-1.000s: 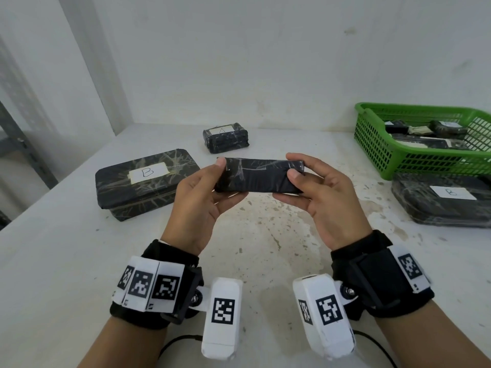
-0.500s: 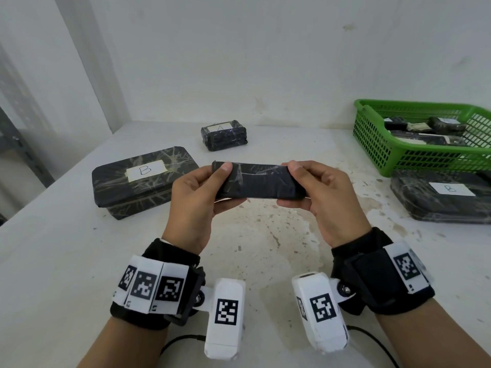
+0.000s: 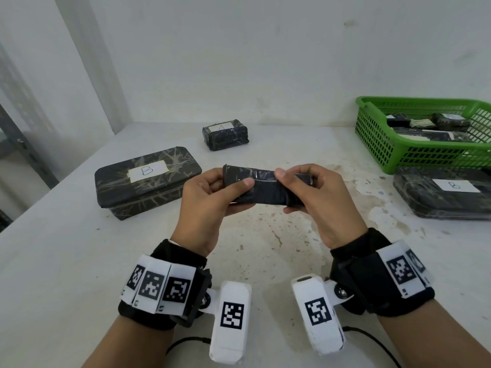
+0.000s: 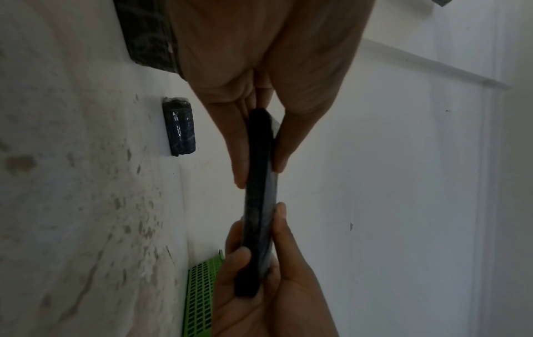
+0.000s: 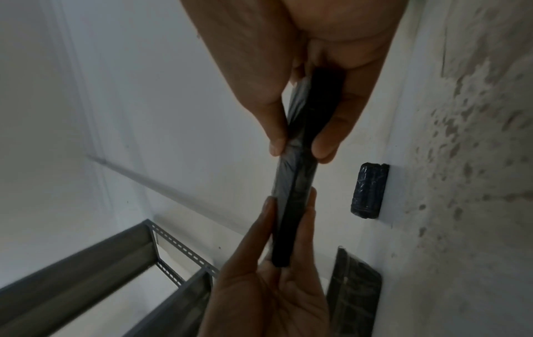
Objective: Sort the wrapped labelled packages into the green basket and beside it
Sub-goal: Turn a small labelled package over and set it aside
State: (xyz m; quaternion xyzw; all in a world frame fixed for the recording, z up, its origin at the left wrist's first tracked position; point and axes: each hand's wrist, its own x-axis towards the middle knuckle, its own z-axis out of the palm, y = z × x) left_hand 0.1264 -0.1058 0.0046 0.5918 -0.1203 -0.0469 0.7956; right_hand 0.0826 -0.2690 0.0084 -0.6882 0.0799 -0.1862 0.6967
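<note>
Two hands, left hand (image 3: 210, 205) and right hand (image 3: 321, 203), pinching slim black package (image 3: 265, 191) lengthwise left-right, label seemingly hidden.

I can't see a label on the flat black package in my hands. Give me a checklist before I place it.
1. Flat black wrapped package held by left hand and right hand: ok.
2. Its label readable: not ok, none faces any view.
3. Green plastic basket has room: cannot tell.
4. Marbled wrapped box marked B lies beside the basket: ok.
5. Path to the basket unobstructed: ok.
</note>
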